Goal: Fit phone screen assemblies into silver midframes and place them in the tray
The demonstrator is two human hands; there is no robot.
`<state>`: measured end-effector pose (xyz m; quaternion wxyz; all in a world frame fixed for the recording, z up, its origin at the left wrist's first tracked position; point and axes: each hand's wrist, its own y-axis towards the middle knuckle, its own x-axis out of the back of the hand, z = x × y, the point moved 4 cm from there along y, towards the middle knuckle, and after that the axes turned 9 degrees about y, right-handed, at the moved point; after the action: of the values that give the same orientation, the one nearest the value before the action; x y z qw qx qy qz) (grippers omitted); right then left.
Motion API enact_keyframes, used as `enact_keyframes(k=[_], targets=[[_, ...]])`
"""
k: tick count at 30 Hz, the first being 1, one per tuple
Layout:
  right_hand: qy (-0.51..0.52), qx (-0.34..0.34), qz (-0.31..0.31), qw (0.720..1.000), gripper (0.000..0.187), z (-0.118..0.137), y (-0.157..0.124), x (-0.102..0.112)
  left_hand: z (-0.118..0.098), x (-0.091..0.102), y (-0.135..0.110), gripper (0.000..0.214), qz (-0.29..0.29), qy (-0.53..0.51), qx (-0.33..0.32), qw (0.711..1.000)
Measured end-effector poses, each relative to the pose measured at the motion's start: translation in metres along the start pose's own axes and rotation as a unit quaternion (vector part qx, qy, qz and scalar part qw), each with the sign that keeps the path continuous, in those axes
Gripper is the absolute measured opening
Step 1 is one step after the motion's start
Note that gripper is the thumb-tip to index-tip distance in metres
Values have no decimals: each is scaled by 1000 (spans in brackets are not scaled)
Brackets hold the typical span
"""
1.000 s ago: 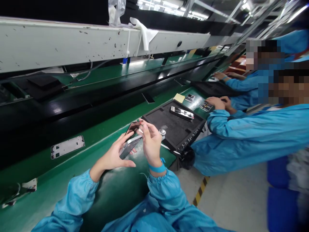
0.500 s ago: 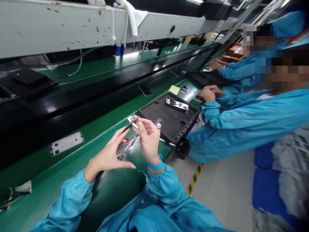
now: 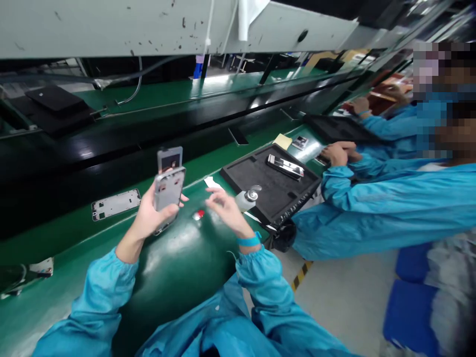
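Observation:
My left hand (image 3: 150, 218) grips a grey phone part (image 3: 169, 188), held upright above the green bench (image 3: 178, 267); a second, similar piece (image 3: 170, 158) shows just behind its top edge. My right hand (image 3: 226, 210) hovers low over the bench with its fingers spread and nothing in them. It is close to a small red and silver item (image 3: 198, 214) lying on the green surface and to a small white bottle (image 3: 246, 198) at the corner of a black foam tray (image 3: 267, 191).
A phone (image 3: 285, 167) lies on the black tray. A white phone frame (image 3: 116, 204) lies on the dark conveyor belt (image 3: 111, 158). Two co-workers in blue coats work at the right, one's hands (image 3: 336, 152) near the tray. A yellow note (image 3: 282, 141) lies beyond the tray.
My right hand let go of the thin dark piece and dropped towards the bench, fingers spreading. My left hand rose and turned the grey part upright.

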<state>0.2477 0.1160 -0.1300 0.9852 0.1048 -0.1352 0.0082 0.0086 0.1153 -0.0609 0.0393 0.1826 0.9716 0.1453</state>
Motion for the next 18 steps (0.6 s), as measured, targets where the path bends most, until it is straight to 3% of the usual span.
enact_keyframes(k=[2,4,9,14,18], targets=[[-71,-39,47,996,31,-30,-2,-11,-3,3,-1,76,0,-128,26,991],[-96,-49,50,993,27,-49,-6,-20,-7,0,-4,79,21,-210,61,976],[-118,-49,25,991,15,-63,-14,-30,-25,-15,-12,94,56,-264,94,958],[-86,-27,3,996,25,-45,-12,-22,-47,-26,-26,85,122,-307,82,940],[20,9,-26,999,44,8,-13,-8,-60,-34,-39,86,166,-323,64,929]])
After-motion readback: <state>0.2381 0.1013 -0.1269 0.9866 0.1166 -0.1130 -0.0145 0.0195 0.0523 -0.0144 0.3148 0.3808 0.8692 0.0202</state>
